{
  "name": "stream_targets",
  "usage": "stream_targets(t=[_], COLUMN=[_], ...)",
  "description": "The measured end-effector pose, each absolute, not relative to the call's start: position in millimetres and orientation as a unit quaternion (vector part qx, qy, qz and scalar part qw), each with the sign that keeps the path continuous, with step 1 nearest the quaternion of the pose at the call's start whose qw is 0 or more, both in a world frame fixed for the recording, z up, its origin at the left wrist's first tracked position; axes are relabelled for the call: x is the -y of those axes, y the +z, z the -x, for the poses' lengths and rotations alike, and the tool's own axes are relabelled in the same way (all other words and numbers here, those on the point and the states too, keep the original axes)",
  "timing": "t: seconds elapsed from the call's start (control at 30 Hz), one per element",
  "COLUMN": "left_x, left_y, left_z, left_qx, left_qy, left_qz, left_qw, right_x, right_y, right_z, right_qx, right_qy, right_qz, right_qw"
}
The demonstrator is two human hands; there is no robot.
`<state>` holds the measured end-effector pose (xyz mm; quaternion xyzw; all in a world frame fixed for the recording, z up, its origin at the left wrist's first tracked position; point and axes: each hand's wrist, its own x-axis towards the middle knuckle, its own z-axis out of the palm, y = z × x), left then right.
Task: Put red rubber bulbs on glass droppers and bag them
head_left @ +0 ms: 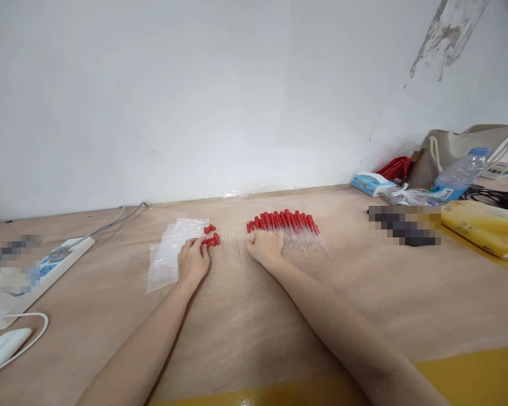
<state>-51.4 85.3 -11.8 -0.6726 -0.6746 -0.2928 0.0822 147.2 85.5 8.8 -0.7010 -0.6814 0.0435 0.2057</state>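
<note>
A row of glass droppers with red rubber bulbs (288,219) lies side by side on the table, bulbs toward the wall. My right hand (267,246) is at the row's left end, its fingers closed around the leftmost dropper (249,227); part of the grip is hidden. My left hand (193,260) has curled fingers pinching at a red rubber bulb (207,242) in a small cluster. A couple more loose bulbs (210,229) lie just beyond it. Between my hands are several bare glass tubes (230,248), laid roughly parallel.
Clear zip bags (169,245) lie overlapped beside my left hand. Farther left is a power strip (63,262) with cables. On the right are a tissue box (370,183), a plastic bottle (463,172), a beige bag (452,146) and a yellow package (482,225). A wall stands behind.
</note>
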Motion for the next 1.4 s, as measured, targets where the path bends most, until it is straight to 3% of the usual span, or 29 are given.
stream_targets(t=[0.37, 0.63, 0.77, 0.87, 0.97, 1.1, 1.27, 1.4], left_x=[-90, -99, -98, -98, -95, -79, -51, -41], left_y=[3, 1, 8, 13, 11, 0, -14, -17], left_z=[40, 39, 47, 51, 44, 11, -24, -29], left_qx=[0.63, 0.596, 0.602, 0.601, 0.579, 0.5, 0.465, 0.447], left_qy=[-0.24, -0.25, -0.257, -0.301, -0.411, -0.513, -0.464, -0.445], left_qz=[0.722, 0.755, 0.749, 0.736, 0.705, 0.672, 0.648, 0.649], left_qw=[0.155, 0.114, 0.103, 0.081, 0.002, -0.188, -0.386, -0.426], right_x=[-70, -70, -69, -69, -67, -56, -27, -16], right_y=[18, 13, 8, 3, -3, -13, -19, -18], right_z=[-155, -147, -148, -153, -162, -183, -220, -236], right_qx=[0.694, 0.714, 0.703, 0.685, 0.687, 0.72, 0.791, 0.801], right_qy=[0.063, 0.048, 0.017, -0.013, 0.003, 0.052, 0.014, 0.016], right_qz=[0.703, 0.688, 0.696, 0.695, 0.655, 0.561, 0.46, 0.449], right_qw=[0.138, 0.123, 0.148, 0.22, 0.315, 0.406, 0.403, 0.397])
